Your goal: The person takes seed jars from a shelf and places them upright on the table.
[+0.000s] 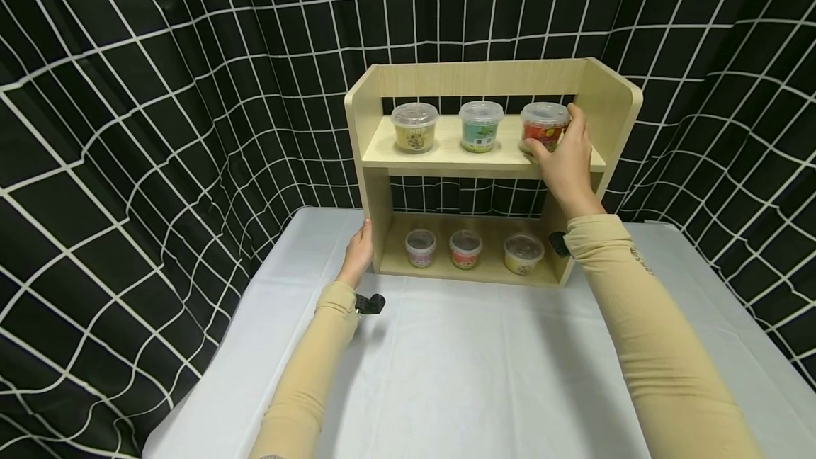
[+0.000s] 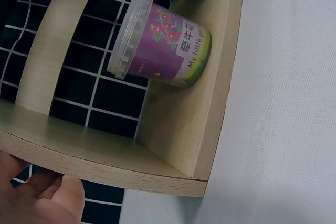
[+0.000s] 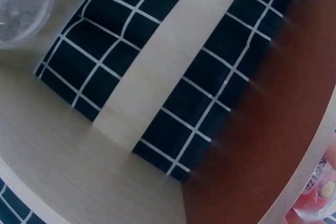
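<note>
My right hand (image 1: 567, 167) grips a small clear-lidded plastic tub with a red label (image 1: 542, 136) at the right end of the upper shelf, its thumb on the near side. Part of this red tub (image 3: 317, 195) shows at the right wrist view's edge. My left hand (image 1: 358, 253) touches the outside of the wooden shelf unit's left side panel (image 1: 371, 197). In the left wrist view, fingers (image 2: 65, 198) lie against that panel; their far parts are hidden. To the left on the upper shelf stand a teal tub (image 1: 480, 127) and a yellow tub (image 1: 414, 129).
The lower shelf holds a purple tub (image 1: 421, 249), a smaller red tub (image 1: 465, 251) and a wide yellow tub (image 1: 523, 255). The unit stands on a white-covered table (image 1: 459, 374). Black cloth with white grid lines (image 1: 191, 91) surrounds it.
</note>
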{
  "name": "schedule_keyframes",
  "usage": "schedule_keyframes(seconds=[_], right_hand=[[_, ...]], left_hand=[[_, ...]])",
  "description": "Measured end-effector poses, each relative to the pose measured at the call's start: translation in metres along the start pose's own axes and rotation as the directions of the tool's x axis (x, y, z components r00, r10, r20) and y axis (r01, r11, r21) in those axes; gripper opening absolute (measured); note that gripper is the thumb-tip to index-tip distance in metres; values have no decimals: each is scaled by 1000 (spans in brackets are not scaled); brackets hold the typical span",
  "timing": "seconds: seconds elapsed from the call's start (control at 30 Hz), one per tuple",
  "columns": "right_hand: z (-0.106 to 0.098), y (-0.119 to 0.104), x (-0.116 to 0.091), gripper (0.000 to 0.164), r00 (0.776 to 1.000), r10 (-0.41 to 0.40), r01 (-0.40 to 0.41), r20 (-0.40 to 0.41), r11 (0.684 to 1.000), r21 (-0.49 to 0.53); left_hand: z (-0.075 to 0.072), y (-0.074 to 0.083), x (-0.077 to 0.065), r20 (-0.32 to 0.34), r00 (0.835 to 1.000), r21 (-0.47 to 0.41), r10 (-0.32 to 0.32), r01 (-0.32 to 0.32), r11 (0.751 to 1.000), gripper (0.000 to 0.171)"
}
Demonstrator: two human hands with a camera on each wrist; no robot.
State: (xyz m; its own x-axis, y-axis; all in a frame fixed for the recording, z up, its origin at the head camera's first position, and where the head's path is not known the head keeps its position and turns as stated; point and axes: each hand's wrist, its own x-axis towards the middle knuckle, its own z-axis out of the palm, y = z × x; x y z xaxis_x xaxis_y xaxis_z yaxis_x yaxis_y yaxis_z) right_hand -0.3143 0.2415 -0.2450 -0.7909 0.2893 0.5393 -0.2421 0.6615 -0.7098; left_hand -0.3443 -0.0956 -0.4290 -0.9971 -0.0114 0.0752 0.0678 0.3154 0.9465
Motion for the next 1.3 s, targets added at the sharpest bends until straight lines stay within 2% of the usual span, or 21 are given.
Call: schedule_keyframes(seconds=[0.33,0.57,0.87,1.03,1.3], right_hand=[[2,1,1,77,1000,24,-25,15,1000,9],[2,4,0,76,1000,26,-25,-13,999,34],[-6,-2,-4,73,995,-4,22,-97,983,182],[-10,-7,-11,73,990,-39,68,-133,973,220],[-4,-10,-28,74,979,-88,141,-186,945,295]], left_hand=[[1,-1,2,-14,1000,9,-10,10,1000,81],[1,-2,3,-4,1000,7,-8,8,1000,81],[-1,0,3,2,1000,6,-13,13,1000,80],[-1,1,4,-1,1000,12,-13,13,1000,80],[0,0,3,1,1000,29,-25,25,999,81]])
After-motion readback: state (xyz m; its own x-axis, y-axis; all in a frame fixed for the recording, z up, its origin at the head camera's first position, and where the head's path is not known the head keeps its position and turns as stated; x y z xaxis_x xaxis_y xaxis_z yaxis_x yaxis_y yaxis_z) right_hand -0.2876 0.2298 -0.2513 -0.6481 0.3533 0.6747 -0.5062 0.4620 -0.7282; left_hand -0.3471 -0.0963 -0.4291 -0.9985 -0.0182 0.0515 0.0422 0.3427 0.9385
